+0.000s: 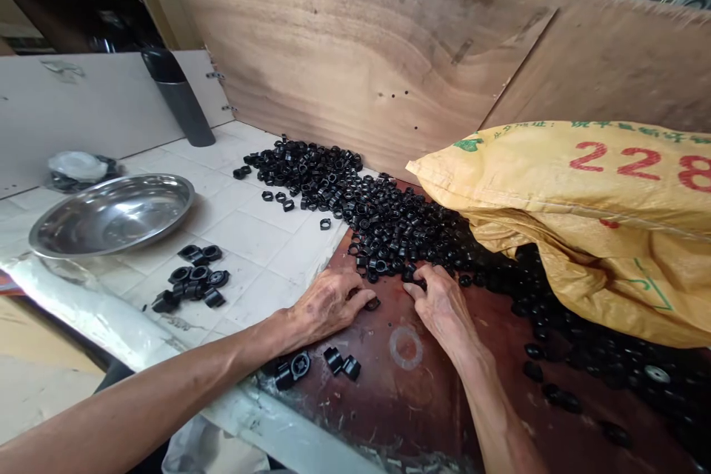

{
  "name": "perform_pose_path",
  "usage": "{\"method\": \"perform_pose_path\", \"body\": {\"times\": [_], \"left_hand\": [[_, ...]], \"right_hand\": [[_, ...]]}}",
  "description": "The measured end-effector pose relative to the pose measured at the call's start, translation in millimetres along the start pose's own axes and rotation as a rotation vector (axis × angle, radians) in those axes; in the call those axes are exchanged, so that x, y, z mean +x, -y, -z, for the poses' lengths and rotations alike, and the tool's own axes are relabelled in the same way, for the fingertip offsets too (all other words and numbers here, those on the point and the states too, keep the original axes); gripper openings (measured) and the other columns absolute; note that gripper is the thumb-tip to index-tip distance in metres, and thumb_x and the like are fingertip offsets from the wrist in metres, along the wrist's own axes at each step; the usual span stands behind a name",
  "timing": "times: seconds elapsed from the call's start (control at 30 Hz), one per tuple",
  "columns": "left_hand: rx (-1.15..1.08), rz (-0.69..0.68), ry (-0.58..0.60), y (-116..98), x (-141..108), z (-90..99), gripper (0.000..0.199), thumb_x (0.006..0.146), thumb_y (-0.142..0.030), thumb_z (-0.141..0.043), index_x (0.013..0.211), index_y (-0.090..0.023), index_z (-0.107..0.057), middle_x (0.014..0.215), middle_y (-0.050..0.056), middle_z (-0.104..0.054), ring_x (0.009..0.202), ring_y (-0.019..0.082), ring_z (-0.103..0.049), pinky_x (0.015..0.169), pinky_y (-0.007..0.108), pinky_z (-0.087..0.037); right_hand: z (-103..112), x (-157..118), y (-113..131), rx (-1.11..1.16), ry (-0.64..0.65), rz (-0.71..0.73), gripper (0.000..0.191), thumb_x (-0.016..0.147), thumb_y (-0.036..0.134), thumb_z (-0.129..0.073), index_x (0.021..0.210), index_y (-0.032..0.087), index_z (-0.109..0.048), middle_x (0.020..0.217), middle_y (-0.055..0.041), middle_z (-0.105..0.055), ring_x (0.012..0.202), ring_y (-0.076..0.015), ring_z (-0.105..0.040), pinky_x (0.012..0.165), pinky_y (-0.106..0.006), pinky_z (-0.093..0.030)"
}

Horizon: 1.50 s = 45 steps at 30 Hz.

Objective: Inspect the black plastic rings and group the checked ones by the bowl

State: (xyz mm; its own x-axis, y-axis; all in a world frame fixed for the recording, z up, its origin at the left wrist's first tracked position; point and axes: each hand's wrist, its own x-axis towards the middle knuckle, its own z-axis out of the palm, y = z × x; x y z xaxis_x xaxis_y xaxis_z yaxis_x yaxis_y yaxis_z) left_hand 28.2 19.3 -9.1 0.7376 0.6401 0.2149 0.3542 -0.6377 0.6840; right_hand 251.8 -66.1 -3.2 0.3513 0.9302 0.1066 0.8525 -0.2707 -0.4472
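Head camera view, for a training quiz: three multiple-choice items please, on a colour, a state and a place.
1. Colour of the numbers on the yellow sack? A red; B blue; C white.
2. The left hand and right hand are: A clasped together; B raised overhead; C down on the brown board by the black parts.
3. The steel bowl sits: A on the sack; B on white tiles; C on the board.

1 A: 228 shows red. 2 C: both rest at the pile's edge. 3 B: tiles lie beneath it.
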Motion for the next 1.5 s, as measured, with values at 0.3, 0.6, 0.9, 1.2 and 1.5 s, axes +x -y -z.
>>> {"method": "perform_pose_path", "body": {"times": [0.3, 0.6, 0.9, 1.2, 1.5], "left_hand": [[0.098, -0.092, 0.104, 6, -1, 1.4, 0.043, 0.085, -0.041, -0.075, 0.122, -0.02, -0.063, 0.117, 0.009, -0.065, 0.104, 0.026, -0.066, 0.091, 0.04, -0.056], [-0.005, -0.083, -0.032, 8, 6, -4.0, 0.028, 0.078, -0.02, -0.068, 0.106, -0.016, -0.066, 0.093, 0.006, -0.071, 0.083, 0.022, -0.07, 0.075, 0.034, -0.057], [-0.396, 0.024, -0.103, 1, 4, 7.0, 0.027, 0.084, -0.017, -0.067, 0.111, -0.016, -0.069, 0.095, 0.005, -0.071, 0.078, 0.015, -0.071, 0.071, 0.026, -0.06], [-0.379, -0.284, -0.167, 8, 4, 11.4, 0.027, 0.094, -0.021, -0.067, 0.121, -0.018, -0.066, 0.112, 0.011, -0.068, 0.103, 0.02, -0.069, 0.088, 0.034, -0.061], [-0.463, -0.224, -0.174, 1, 4, 15.8, 0.022, 0.094, -0.022, -0.069, 0.115, -0.016, -0.069, 0.108, 0.011, -0.07, 0.097, 0.019, -0.07, 0.085, 0.033, -0.061]], "right_hand": [[10, -5, 12, 0.207, 0.197, -0.067, 0.014, 0.081, 0.03, -0.062, 0.089, 0.022, -0.07, 0.078, -0.0017, -0.072, 0.073, -0.0201, -0.068, 0.068, -0.029, -0.05], [11, -9, 41, 0.571, 0.273, -0.123, 0.026, 0.082, 0.038, -0.067, 0.099, 0.02, -0.077, 0.09, -0.005, -0.078, 0.083, -0.022, -0.073, 0.072, -0.029, -0.056], [-1, -15, 47, 0.6, 0.106, 0.09, 0.021, 0.091, 0.039, -0.069, 0.1, 0.022, -0.075, 0.101, -0.0074, -0.077, 0.089, -0.0219, -0.073, 0.081, -0.031, -0.06], [-1, -22, 53, 0.538, -0.037, 0.144, 0.035, 0.097, 0.04, -0.064, 0.127, 0.022, -0.062, 0.099, -0.0056, -0.076, 0.084, -0.0192, -0.073, 0.078, -0.029, -0.06], [7, -23, 57, 0.448, 0.002, 0.321, 0.022, 0.102, 0.035, -0.055, 0.116, 0.022, -0.066, 0.093, -0.0052, -0.074, 0.083, -0.0187, -0.072, 0.076, -0.025, -0.057]]}}
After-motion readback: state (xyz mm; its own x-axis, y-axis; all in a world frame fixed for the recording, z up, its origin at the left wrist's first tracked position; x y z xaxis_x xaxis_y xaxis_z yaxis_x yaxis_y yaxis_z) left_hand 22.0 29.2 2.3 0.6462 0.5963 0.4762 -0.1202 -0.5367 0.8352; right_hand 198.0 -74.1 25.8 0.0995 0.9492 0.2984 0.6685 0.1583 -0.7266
